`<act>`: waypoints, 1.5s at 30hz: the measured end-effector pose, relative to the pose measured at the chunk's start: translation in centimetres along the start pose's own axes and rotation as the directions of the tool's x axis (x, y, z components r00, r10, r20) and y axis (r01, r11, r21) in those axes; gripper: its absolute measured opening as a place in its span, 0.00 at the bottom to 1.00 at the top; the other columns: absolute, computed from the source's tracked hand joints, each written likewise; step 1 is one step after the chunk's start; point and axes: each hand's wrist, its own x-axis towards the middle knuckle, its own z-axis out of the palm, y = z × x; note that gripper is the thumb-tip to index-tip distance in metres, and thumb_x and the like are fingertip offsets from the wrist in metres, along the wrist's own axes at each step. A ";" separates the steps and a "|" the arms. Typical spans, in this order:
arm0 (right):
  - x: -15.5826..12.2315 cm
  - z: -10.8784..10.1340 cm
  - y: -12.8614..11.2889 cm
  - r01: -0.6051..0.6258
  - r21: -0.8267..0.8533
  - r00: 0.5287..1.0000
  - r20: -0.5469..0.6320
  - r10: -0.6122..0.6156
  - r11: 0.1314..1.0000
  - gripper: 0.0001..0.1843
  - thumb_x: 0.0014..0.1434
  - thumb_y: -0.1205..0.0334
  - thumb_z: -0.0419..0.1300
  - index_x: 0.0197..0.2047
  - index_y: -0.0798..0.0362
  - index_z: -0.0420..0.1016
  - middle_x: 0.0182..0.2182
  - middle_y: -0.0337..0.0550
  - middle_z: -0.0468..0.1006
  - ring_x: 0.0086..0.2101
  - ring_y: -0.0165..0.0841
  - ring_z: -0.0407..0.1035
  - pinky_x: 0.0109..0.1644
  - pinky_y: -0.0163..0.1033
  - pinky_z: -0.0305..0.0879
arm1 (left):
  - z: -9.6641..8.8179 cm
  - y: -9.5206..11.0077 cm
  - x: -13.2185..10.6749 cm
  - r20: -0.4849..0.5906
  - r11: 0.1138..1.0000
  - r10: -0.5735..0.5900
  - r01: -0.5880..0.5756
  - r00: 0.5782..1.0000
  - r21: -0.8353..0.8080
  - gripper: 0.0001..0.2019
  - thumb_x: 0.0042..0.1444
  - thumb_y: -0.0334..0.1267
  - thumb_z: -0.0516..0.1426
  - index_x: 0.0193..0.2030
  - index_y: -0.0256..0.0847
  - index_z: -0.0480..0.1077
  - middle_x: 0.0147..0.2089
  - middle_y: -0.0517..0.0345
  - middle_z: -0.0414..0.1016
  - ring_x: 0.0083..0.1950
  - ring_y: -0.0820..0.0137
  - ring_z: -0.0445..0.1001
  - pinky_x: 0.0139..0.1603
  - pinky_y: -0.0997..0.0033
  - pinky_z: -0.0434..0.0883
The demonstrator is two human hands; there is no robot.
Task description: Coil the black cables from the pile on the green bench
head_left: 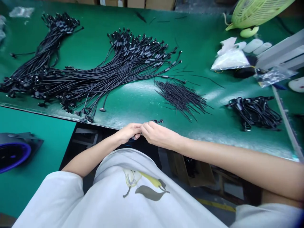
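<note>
At the bench's front edge, my left hand [130, 132] and my right hand [158, 134] meet with their fingertips pinched together. Between them is a short black cable [158, 121]; its small connector end pokes out just above my right hand, and the fingers hide most of the rest. Beyond my right hand lies a loose heap of thin black twist ties [181, 98]. A large fan of black cables [102, 74] with connectors at both ends spreads over the bench ahead and to the left.
A second bunch of cables [51, 44] lies farther left. On the right sit bundled, tied cables [255, 112], a white plastic bag [230, 58], white rolls [254, 46] and a metal frame [286, 122]. A green fan [257, 14] stands at the back right.
</note>
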 end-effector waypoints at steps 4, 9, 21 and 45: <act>0.7 0.6 0.5 -0.109 0.121 0.994 0.027 0.106 0.987 0.20 0.58 0.80 0.44 0.27 0.53 0.70 0.23 0.45 0.65 0.24 0.35 0.55 0.28 0.43 0.50 | 0.8 -0.1 -0.1 -0.122 0.986 0.096 -0.078 0.988 0.146 0.10 0.53 0.43 0.59 0.29 0.37 0.70 0.20 0.65 0.61 0.23 0.76 0.59 0.26 0.74 0.57; 2.5 1.7 2.4 -0.425 0.209 0.905 0.120 0.408 0.881 0.14 0.61 0.71 0.47 0.32 0.55 0.73 0.24 0.47 0.71 0.23 0.34 0.61 0.25 0.41 0.46 | 0.4 1.1 0.7 -0.277 0.948 0.315 -0.316 0.908 0.044 0.16 0.57 0.44 0.57 0.49 0.40 0.73 0.48 0.52 0.76 0.56 0.61 0.68 0.57 0.63 0.62; 1.3 3.2 1.9 -0.692 0.537 0.578 0.013 0.816 0.482 0.16 0.67 0.61 0.47 0.31 0.52 0.71 0.28 0.42 0.74 0.29 0.32 0.67 0.32 0.36 0.53 | 0.0 2.2 -0.9 -0.085 0.832 0.452 -0.385 0.888 0.400 0.32 0.59 0.64 0.48 0.32 0.38 0.80 0.32 0.54 0.66 0.36 0.68 0.65 0.44 0.67 0.65; -0.2 3.5 -1.2 -0.565 0.806 0.385 0.068 0.920 0.177 0.15 0.67 0.61 0.47 0.27 0.51 0.61 0.25 0.38 0.68 0.27 0.29 0.62 0.33 0.35 0.54 | 4.0 -0.6 1.2 -0.202 0.791 0.535 -0.402 0.820 0.462 0.31 0.66 0.57 0.39 0.70 0.42 0.52 0.72 0.48 0.52 0.73 0.63 0.50 0.72 0.60 0.48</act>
